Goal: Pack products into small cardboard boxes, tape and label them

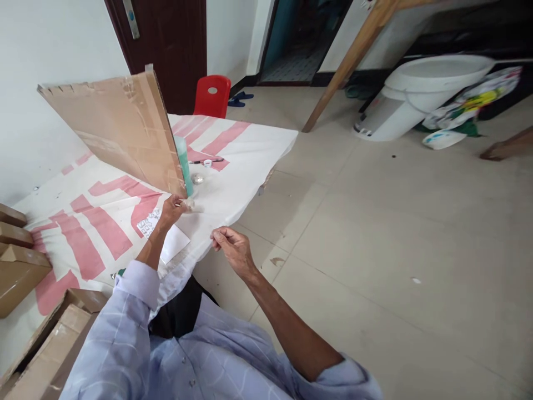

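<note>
My left hand is closed in a pinch over the table, at the lower corner of an upright cardboard panel. At its fingertips is a small pale, see-through piece, too blurred to name. My right hand is held off the table's front edge, thumb pressed against the curled fingers; whatever may be between them cannot be made out. Below my left hand lie a white paper and a sheet with small printed outlines. A green translucent bottle stands against the panel, beside a small shiny round thing.
A pen and a small white ring lie on the red-and-white tablecloth. Cardboard boxes stand at the left, with an open carton nearer me. Behind are a red chair and a white bucket.
</note>
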The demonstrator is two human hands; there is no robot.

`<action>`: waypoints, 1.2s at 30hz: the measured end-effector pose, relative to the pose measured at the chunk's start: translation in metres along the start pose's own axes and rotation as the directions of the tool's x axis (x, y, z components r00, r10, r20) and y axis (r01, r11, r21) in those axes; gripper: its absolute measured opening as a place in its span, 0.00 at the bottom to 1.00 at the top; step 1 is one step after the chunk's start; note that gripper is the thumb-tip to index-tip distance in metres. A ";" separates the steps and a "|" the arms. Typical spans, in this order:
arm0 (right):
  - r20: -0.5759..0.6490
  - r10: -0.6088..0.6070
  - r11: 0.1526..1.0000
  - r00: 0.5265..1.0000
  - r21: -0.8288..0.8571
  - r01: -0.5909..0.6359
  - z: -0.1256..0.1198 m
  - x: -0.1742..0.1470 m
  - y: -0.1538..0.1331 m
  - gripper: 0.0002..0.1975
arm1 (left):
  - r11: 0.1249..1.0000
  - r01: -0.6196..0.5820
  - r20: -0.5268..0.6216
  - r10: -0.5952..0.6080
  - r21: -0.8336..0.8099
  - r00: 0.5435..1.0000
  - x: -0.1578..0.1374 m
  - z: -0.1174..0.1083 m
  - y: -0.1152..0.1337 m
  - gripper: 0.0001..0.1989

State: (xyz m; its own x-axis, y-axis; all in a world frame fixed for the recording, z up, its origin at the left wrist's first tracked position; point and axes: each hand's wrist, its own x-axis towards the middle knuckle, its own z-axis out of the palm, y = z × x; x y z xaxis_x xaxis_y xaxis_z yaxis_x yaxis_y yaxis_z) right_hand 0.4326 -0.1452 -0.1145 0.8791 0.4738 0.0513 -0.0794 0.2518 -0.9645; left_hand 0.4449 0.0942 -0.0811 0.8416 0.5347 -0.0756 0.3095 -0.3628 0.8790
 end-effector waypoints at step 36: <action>0.753 -0.112 0.994 0.648 0.096 0.060 0.095 -0.052 -0.093 0.16 | 0.690 -0.343 -0.207 0.275 -0.637 0.939 -0.296 -0.115 0.004 0.14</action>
State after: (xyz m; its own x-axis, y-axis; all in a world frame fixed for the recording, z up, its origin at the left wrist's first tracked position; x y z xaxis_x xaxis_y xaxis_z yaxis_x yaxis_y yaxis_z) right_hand 0.3494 -0.1129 -0.0032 0.2247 0.9144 0.3367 -0.0710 0.3600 -0.9302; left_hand 0.1462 0.0217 -0.0010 0.7835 0.5603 0.2686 -0.3572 0.0523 0.9326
